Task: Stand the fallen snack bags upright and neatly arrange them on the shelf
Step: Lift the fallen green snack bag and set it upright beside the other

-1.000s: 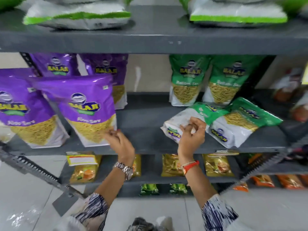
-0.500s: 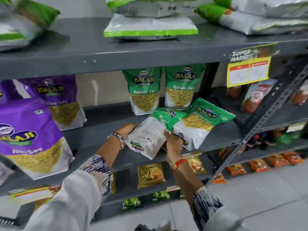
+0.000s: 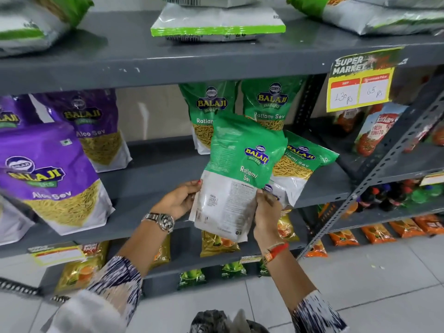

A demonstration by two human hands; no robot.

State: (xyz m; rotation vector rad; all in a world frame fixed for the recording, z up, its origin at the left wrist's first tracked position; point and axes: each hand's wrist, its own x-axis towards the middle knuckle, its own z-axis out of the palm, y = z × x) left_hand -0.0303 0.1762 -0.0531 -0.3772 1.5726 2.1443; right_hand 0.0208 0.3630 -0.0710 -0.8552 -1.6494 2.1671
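Note:
I hold a green Ratlami Sev bag point(image 3: 240, 169) upright, its back side toward me, just in front of the middle shelf point(image 3: 156, 174). My left hand point(image 3: 179, 199) grips its lower left edge and my right hand point(image 3: 266, 210) grips its lower right edge. Behind it another green Ratlami Sev bag point(image 3: 302, 164) lies fallen, tilted on the shelf. Two green bags point(image 3: 209, 109) point(image 3: 271, 102) stand upright at the back. Purple Aloo Sev bags point(image 3: 48, 176) point(image 3: 96, 131) stand upright on the left.
The top shelf point(image 3: 168, 61) holds green-and-white bags lying flat point(image 3: 216, 22). A yellow price tag point(image 3: 360, 85) hangs at the right. A slotted metal upright point(image 3: 384, 164) runs diagonally on the right, with ketchup pouches point(image 3: 377, 131) behind it. Lower shelves hold yellow and orange packets.
Both hands have lifted the fallen green bag off the shelf and turned it upright. My left hand moved from the purple bag across to the green one. The view shifted right.

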